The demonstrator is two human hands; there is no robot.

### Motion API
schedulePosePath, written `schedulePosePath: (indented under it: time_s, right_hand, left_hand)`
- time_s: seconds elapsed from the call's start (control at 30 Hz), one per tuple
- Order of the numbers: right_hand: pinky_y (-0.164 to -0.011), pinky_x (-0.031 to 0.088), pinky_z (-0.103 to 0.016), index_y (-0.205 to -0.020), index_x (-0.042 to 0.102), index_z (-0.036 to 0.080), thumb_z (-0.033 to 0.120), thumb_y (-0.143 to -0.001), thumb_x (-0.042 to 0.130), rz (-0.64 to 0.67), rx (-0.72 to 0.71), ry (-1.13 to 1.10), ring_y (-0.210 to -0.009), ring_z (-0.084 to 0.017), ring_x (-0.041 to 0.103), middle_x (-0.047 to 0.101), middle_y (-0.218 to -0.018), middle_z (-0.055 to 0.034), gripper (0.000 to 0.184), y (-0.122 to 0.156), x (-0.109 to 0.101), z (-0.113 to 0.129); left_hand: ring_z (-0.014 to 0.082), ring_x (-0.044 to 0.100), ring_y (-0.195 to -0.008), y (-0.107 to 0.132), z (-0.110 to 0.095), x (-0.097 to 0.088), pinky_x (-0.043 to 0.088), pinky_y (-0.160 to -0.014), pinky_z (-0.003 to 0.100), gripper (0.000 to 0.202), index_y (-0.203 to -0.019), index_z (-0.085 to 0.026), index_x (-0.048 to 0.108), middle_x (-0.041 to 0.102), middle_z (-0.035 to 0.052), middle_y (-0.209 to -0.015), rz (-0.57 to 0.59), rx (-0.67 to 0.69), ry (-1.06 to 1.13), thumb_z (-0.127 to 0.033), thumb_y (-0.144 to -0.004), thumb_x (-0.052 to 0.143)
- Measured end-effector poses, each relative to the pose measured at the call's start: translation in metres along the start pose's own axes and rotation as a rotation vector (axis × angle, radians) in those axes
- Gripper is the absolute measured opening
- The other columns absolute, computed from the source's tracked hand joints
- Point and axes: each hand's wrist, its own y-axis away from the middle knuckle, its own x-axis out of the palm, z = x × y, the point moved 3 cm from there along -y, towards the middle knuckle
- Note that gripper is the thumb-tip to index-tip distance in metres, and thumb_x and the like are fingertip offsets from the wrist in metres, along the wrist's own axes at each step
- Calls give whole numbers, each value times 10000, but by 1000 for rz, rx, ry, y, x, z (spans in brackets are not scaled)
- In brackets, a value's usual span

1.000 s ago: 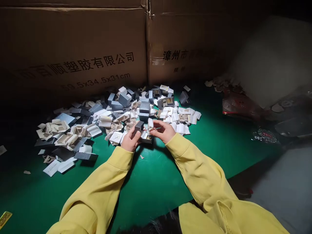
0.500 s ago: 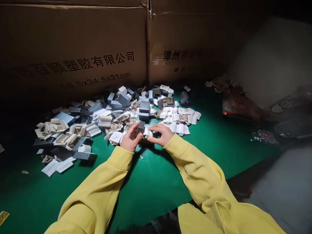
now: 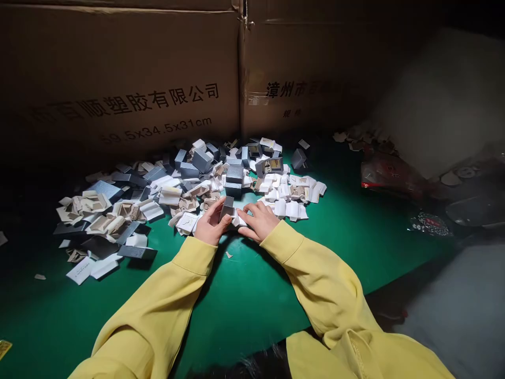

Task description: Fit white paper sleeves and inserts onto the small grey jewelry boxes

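My left hand (image 3: pixel 211 225) is closed around a small dark grey box (image 3: pixel 227 206), thumb on the near side and fingers behind it. At the box's right side shows a white card insert (image 3: pixel 239 219). My right hand (image 3: pixel 258 221) has its fingers apart, with the index fingertip against the insert and the thumb lower, away from it. How far the insert sits inside the box is hidden by the fingers. Just beyond my hands, more dark grey boxes (image 3: pixel 234 181) stand among the pile.
A heap of grey boxes and folded white card pieces (image 3: pixel 106 210) spreads over the green table (image 3: pixel 244 300). Large cardboard cartons (image 3: pixel 158 58) wall off the back. On the right lie a red plastic bag (image 3: pixel 389 171) and a clear patterned packet (image 3: pixel 430 223).
My right thumb and fingers have spread and the thumb has come away from the white insert. My left hand keeps the box in nearly the same place.
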Motion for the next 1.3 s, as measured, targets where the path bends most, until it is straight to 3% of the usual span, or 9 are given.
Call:
schedulePosePath:
  time_s: [0.1, 0.2, 0.4, 0.63, 0.8, 1.0, 1.13, 1.2, 1.3]
  right_hand:
    - [-846, 470, -454, -1389, 521, 175, 552, -862, 616, 48, -22, 9, -1089, -318, 479, 588, -1278, -149, 655, -1, -1, 2]
    - [-866, 466, -462, -1385, 524, 150, 554, -853, 624, 36, -26, -10, -1110, -328, 488, 592, -1309, -155, 676, -2, -2, -1]
    - [-911, 443, -430, -1287, 609, 198, 602, -810, 654, -181, -211, -121, -1102, -291, 541, 672, -1205, -133, 627, -2, -8, -11]
    - [-871, 467, -374, -1141, 674, 178, 225, -907, 549, -313, -313, -221, -1035, -240, 605, 711, -1077, -109, 269, -3, -3, -15]
    - [-874, 463, -387, -1120, 681, 214, 181, -872, 570, -246, -256, -212, -1028, -239, 592, 716, -1029, -84, 273, -3, -4, -13]
    - [-916, 477, -418, -1105, 683, 217, 143, -829, 541, -277, -224, -348, -1049, -239, 571, 716, -1098, -70, 319, 2, -15, -8]
    - [-907, 503, -417, -1028, 687, 177, 290, -872, 574, -378, -70, -476, -999, -242, 605, 723, -1035, -104, 223, 1, -18, -7]
    - [-885, 515, -416, -995, 681, 172, 373, -824, 660, -371, 13, -532, -972, -248, 624, 724, -1006, -107, 265, -1, -15, -6]
    - [-869, 529, -374, -982, 674, 197, 378, -776, 713, -314, 93, -691, -937, -212, 653, 723, -982, -67, 277, -3, -10, -4]
  left_hand:
    - [302, 550, -1247, 3, -4, 1, 497, -981, 364, 744, -1323, -165, 585, 609, 149, -1331, -64, -9, -20, -504, -693, 791]
    - [311, 536, -1258, 6, -7, 3, 549, -886, 328, 745, -1344, -187, 566, 589, 134, -1363, -74, -62, -7, -508, -706, 779]
    - [310, 573, -1193, 7, -9, 1, 594, -743, 290, 729, -1331, -212, 573, 604, 109, -1333, -99, -125, 62, -528, -705, 770]
    - [251, 645, -1046, 4, -3, -2, 607, -734, 295, 674, -1281, -213, 592, 644, 92, -1228, -90, -144, 143, -524, -710, 768]
    - [288, 633, -1094, 3, -2, -2, 611, -775, 363, 635, -1269, -219, 596, 642, 102, -1240, -76, -138, 163, -504, -725, 760]
    - [305, 589, -1174, 4, -4, -2, 595, -772, 324, 731, -1334, -217, 554, 582, 118, -1345, -98, -110, 147, -489, -697, 789]
    - [305, 561, -1225, 3, -3, 1, 562, -884, 346, 750, -1322, -206, 565, 584, 124, -1354, -70, -62, 129, -505, -677, 802]
    - [304, 553, -1243, 3, -2, 2, 541, -927, 346, 736, -1301, -207, 586, 590, 126, -1351, -50, -41, 107, -511, -668, 807]
    - [304, 556, -1244, 4, -3, 3, 533, -941, 349, 737, -1296, -212, 594, 594, 130, -1347, -27, -26, 92, -515, -661, 812]
